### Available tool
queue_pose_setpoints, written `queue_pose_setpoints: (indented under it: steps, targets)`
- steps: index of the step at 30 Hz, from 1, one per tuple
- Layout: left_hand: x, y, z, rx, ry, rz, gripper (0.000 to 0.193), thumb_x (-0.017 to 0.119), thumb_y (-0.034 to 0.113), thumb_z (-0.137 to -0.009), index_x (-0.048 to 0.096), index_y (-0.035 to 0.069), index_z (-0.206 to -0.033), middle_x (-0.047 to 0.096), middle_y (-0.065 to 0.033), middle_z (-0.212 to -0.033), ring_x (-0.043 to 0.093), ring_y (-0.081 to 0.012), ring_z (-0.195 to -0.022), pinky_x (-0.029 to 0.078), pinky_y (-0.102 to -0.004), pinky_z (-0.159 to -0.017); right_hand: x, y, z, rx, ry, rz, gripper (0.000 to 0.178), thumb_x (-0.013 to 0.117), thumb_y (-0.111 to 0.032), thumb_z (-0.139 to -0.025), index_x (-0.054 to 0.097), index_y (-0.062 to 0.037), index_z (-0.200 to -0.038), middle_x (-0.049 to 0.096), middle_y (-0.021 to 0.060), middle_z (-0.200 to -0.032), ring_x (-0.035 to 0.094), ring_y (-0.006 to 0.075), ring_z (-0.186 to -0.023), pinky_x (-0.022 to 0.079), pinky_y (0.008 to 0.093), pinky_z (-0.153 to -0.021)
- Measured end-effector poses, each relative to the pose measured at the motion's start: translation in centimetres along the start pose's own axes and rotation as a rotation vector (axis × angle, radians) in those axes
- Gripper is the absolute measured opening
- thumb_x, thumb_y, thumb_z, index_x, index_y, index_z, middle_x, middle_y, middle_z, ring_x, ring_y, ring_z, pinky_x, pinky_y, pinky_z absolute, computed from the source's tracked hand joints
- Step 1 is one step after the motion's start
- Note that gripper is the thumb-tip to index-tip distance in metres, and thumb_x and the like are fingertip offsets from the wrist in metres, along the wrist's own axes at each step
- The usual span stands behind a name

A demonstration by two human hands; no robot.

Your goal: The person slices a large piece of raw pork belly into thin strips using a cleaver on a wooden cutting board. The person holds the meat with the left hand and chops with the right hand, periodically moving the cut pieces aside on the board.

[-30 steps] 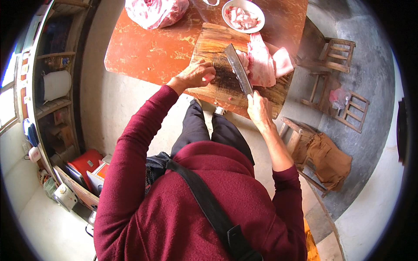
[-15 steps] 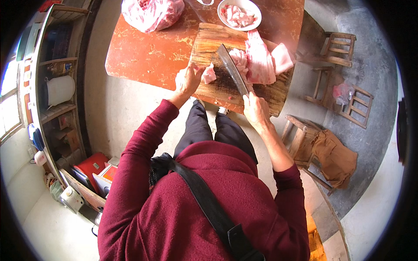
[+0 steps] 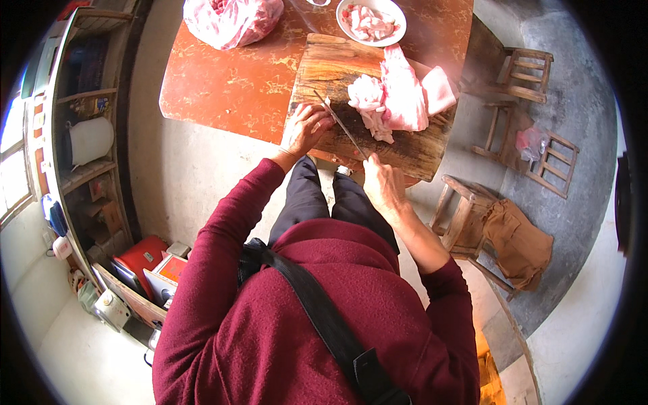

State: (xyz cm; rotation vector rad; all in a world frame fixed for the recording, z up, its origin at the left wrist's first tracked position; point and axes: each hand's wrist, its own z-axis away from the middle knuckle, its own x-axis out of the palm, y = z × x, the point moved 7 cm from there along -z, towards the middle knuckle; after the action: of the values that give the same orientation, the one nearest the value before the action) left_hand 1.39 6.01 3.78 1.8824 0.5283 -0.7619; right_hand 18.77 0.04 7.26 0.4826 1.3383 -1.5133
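Shelf unit (image 3: 86,177) stands along the left wall, loaded with assorted items. Red-brown table (image 3: 223,88), marbled with pale yellow, lies ahead of the person. To the right: a wooden chair (image 3: 530,71) near the table, and a wooden stool (image 3: 466,192) with brown cloth (image 3: 520,246) draped over it.

Wooden chopping board (image 3: 337,57) rests on the table at its near edge, set at a slant; surface dark-stained toward the middle. Clear plastic bag (image 3: 236,27) with pinkish meat inside sits at the far left of the table, well apart from the board.

Long pale-pink meat slab (image 3: 403,91) lies on the right half of the board; a squarish piece (image 3: 439,91) is just beside it on the right, a crumpled heap of pale slices (image 3: 366,94) against its left side. White bowl (image 3: 400,30), just beyond the board, holds cut pale pieces.

Knife (image 3: 343,127) slants across the left half of the board, blade on edge, tip pointing far left. Right hand (image 3: 383,182): closed firmly round the handle. Left hand (image 3: 307,128): fingers bent over the board's left edge area, close to the blade. Small pale scrap (image 3: 328,102) shows at the fingertips, mostly hidden; cannot tell whether it is gripped.
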Motion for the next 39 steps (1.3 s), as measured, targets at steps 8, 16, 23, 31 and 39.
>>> queue_pose_setpoints:
  steps: [8,16,23,31,39]
  targets:
    - [0.5,-1.6,0.6,-0.008,-0.006,0.058,0.015,0.064,0.011,-0.076,0.063,0.007,-0.091,0.059,-0.0079,-0.096,0.054,-0.0280,-0.093,0.045,-0.0368,-0.082,0.7,-1.8,0.9,0.054,-0.068,0.014,0.018,0.046,-0.004,-0.077,0.051,0.0061,-0.091,0.059,0.0218,-0.060,0.063,0.0349,-0.059,0.051,0.0423,-0.055]
    - [0.2,-1.6,0.3,-0.031,0.022,0.194,0.019,0.066,0.006,-0.073,0.061,0.007,-0.092,0.060,-0.0080,-0.102,0.055,-0.0282,-0.096,0.044,-0.0366,-0.084,1.4,-1.6,-0.2,0.041,-0.107,-0.043,0.011,0.046,-0.003,-0.077,0.049,0.0041,-0.084,0.059,0.0240,-0.061,0.062,0.0372,-0.060,0.050,0.0444,-0.055]
    - [0.5,-2.3,0.3,-0.081,0.016,0.247,0.017,0.067,0.006,-0.072,0.061,0.006,-0.087,0.060,-0.0075,-0.097,0.055,-0.0287,-0.094,0.044,-0.0372,-0.083,0.9,-1.5,-1.6,0.055,-0.116,-0.079,0.009,0.045,-0.002,-0.077,0.049,0.0025,-0.083,0.059,0.0242,-0.062,0.061,0.0395,-0.061,0.049,0.0464,-0.055]
    - [0.7,-2.1,0.4,0.003,0.009,0.191,0.018,0.067,0.008,-0.072,0.062,0.007,-0.088,0.060,-0.0072,-0.098,0.054,-0.0287,-0.097,0.044,-0.0374,-0.084,1.2,-4.4,-7.9,-0.009,-0.041,-0.023,0.009,0.044,-0.005,-0.081,0.048,0.0017,-0.084,0.060,0.0243,-0.065,0.063,0.0379,-0.065,0.052,0.0438,-0.056]
    - [0.9,-2.5,0.5,-0.020,0.022,0.162,0.016,0.064,0.009,-0.074,0.062,0.008,-0.090,0.057,-0.0078,-0.097,0.053,-0.0288,-0.095,0.044,-0.0368,-0.082,0.0,-1.3,-3.4,-0.011,0.014,-0.043,0.015,0.043,-0.005,-0.081,0.051,0.0048,-0.089,0.058,0.0235,-0.060,0.062,0.0363,-0.058,0.049,0.0433,-0.051]
